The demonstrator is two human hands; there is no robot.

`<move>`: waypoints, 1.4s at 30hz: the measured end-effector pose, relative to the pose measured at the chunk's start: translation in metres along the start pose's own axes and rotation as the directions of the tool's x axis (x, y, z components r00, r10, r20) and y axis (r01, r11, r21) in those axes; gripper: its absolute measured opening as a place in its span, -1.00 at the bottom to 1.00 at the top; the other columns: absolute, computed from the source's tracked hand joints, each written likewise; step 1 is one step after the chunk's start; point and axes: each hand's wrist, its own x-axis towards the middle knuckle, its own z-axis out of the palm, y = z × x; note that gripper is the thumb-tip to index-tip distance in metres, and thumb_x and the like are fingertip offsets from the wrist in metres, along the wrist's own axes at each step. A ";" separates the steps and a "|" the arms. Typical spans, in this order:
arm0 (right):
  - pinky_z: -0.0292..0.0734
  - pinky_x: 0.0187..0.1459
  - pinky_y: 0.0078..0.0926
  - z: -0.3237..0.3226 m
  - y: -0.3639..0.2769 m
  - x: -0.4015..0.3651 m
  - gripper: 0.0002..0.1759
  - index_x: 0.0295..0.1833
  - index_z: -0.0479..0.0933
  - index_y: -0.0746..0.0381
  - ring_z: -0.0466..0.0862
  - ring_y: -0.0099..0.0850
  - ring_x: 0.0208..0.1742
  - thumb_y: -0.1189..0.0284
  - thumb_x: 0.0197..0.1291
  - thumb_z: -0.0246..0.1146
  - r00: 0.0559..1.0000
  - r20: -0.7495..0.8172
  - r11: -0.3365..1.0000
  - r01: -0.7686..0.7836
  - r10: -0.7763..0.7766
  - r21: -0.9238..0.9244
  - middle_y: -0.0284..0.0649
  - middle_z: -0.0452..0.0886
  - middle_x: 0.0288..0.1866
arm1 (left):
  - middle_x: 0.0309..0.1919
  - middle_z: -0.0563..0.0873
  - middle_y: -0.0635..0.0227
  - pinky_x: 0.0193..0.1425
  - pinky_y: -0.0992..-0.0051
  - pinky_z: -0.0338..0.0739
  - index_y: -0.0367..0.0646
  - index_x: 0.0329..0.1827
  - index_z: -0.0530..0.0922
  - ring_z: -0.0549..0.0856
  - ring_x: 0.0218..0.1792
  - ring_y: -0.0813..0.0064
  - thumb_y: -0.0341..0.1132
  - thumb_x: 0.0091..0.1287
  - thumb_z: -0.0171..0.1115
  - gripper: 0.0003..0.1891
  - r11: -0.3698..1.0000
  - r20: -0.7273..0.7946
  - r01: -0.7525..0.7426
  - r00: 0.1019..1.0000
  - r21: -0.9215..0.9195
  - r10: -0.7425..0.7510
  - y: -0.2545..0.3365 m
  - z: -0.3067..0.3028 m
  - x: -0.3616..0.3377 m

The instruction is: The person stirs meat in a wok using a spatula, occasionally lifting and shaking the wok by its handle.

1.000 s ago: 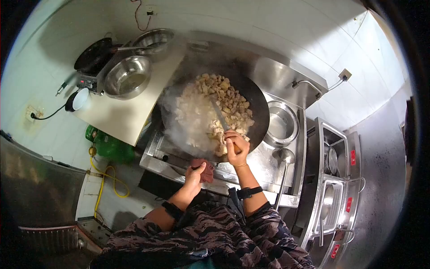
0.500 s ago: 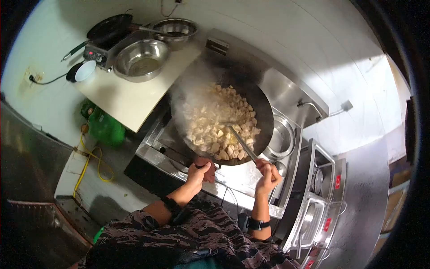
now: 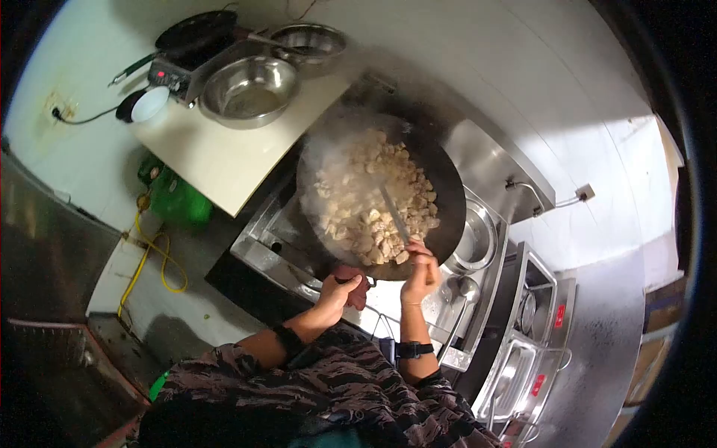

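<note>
Closer to the dark, round metal wok (image 3: 448, 190) than before, the right hand (image 3: 420, 276) has its fingers curled around a slim metal spatula (image 3: 394, 212). Inside lie pale, chunky, moist-looking meat pieces (image 3: 375, 237), steaming. The left hand's (image 3: 332, 297) fingers pinch a crumpled reddish-brown cloth (image 3: 358, 295) at the rim.

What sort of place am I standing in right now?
Probably a commercial kitchen: a very large wok of steaming food pieces sits over a stainless steel range, with wide metal bowls on the counter beside it.
</note>
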 end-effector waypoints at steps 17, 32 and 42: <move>0.62 0.06 -0.36 -0.011 -0.073 -0.009 -0.59 0.17 0.57 0.41 0.72 -0.28 0.13 0.63 0.17 0.33 0.789 0.119 0.706 -0.458 0.603 -0.540 -0.02 0.69 0.17 | -0.42 0.64 0.48 -0.45 0.51 0.44 -0.14 -0.12 0.63 0.61 -0.45 0.60 -0.27 0.46 0.27 -0.87 0.999 0.055 -0.036 0.998 0.021 0.035 -0.005 -0.009 0.002; 0.33 -0.73 -0.54 -0.053 -0.138 -0.069 -0.49 0.28 0.39 0.46 0.45 -0.52 -0.69 0.58 0.19 0.22 0.518 -0.083 0.498 -0.847 0.851 -0.184 -0.14 0.58 -0.35 | -0.55 0.62 0.35 -0.59 0.48 0.44 -0.28 -0.29 0.60 0.60 -0.64 0.51 -0.41 0.44 0.24 -0.86 0.998 0.037 0.031 0.999 0.052 -0.033 0.011 -0.001 -0.009; 0.33 -0.72 -0.59 -0.078 -0.140 -0.153 -0.66 0.14 0.44 0.24 0.43 -0.49 -0.74 0.48 0.28 0.30 0.506 0.113 0.343 -0.717 0.855 0.607 -0.22 0.50 -0.35 | -0.46 0.69 0.30 -0.51 0.39 0.54 -0.23 -0.24 0.61 0.69 -0.55 0.41 -0.30 0.42 0.32 -0.83 0.989 0.071 0.120 0.989 0.092 -0.126 -0.007 -0.026 0.017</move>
